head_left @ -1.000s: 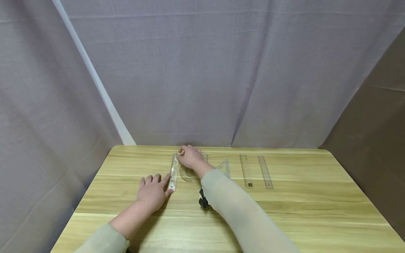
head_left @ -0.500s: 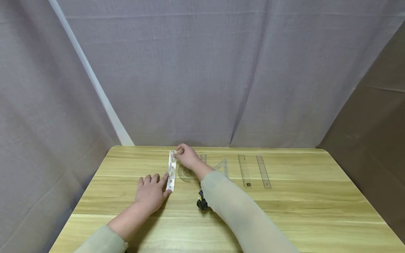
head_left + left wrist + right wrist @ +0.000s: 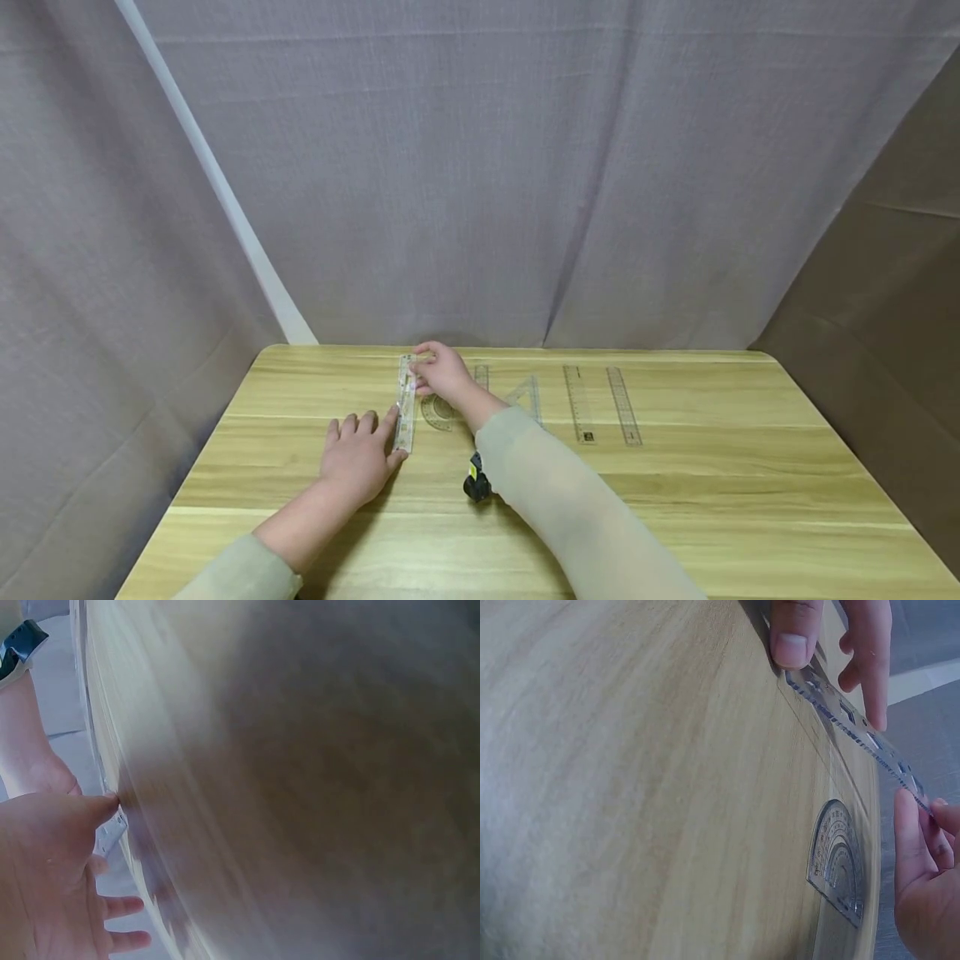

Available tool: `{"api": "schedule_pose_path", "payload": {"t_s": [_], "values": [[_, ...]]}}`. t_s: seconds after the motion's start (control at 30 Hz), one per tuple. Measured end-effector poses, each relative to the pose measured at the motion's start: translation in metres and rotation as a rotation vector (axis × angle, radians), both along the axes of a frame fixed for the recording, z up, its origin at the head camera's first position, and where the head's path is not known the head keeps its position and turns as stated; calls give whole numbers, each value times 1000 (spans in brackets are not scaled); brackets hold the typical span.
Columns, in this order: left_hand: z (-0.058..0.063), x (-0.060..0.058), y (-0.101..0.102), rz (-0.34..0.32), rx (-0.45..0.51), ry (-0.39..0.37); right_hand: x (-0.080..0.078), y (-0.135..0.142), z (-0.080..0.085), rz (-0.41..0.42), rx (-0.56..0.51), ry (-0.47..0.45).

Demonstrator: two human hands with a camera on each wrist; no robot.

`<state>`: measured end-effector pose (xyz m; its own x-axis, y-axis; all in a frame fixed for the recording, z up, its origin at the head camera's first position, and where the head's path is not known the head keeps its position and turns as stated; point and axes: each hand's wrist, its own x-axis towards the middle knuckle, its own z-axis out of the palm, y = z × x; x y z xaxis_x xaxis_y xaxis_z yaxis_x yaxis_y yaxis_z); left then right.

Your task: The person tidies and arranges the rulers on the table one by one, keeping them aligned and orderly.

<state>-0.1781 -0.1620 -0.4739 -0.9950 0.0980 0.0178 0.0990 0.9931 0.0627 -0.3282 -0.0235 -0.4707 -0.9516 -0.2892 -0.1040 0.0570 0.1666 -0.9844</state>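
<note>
The wood-grained tabletop [image 3: 420,533] carries a clear protractor [image 3: 435,417], a transparent set square [image 3: 535,400], a wider ruler [image 3: 579,404] and a narrower ruler [image 3: 624,406].

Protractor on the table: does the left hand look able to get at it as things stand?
Probably not directly: the left hand is touching a clear ruler that sits between it and the protractor, and the right hand crowds the far side.

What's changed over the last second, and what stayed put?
The far end of the ruler has shifted slightly left and appears lifted, moving with the right hand that pinches it. Nothing was let go. The left hand stays by its near end; the protractor and triangle lie as before.
</note>
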Motion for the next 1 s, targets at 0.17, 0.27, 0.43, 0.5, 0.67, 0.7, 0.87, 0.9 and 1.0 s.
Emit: {"api": "schedule_pose_path", "payload": {"t_s": [0.17, 0.27, 0.43, 0.5, 0.67, 0.7, 0.87, 0.9, 1.0], "values": [[2, 1, 1, -1, 14, 1, 0, 1, 0, 2, -35, -9], [3, 1, 3, -6, 22, 0, 1, 3, 0, -6, -41, -10], [4, 2, 4, -13, 20, -4, 3, 6, -2, -29, -52, -18], [4, 3, 5, -15, 16, -9, 4, 8, -3, -37, -67, -27], [3, 3, 5, -21, 15, -6, 5, 10, -4, -60, -96, -50], [3, 3, 5, -22, 16, -3, 6, 10, -4, -65, -101, -53], [1, 3, 5, -29, 13, 4, 8, 12, -4, -81, -126, -73], [1, 4, 5, -32, 12, 5, 9, 13, -4, -80, -132, -74], [1, 6, 4, -37, 9, 6, 10, 14, -3, -73, -141, -86]]}}
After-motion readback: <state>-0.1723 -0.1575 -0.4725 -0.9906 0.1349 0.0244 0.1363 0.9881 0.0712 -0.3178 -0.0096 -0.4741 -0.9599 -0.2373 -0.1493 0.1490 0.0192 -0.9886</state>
